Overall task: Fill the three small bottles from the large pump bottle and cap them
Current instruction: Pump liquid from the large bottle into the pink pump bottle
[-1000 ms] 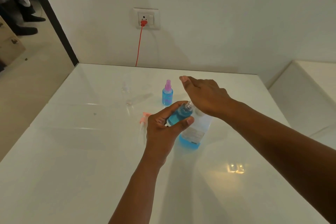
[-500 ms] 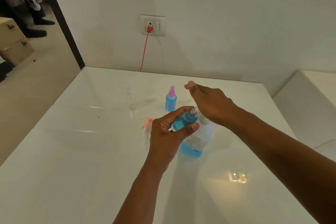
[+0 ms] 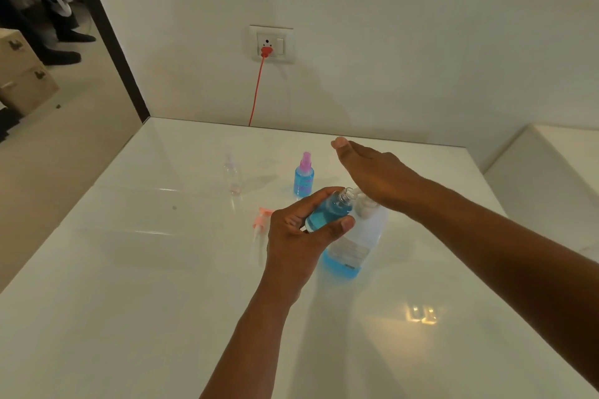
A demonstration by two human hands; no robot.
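head view: left hand (image 3: pixel 301 236) grips small bottle (image 3: pixel 329 210) (uncapped); right hand (image 3: pixel 376 175) flat, fingers extended, on pump bottle (image 3: pixel 356 243).

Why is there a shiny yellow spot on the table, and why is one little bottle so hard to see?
Head view: the yellow patch is a light's reflection on the glossy table; the empty bottle is clear plastic, so it fades into the white top; soft shadows trail beneath both arms; the wide lens bends the table's edges.
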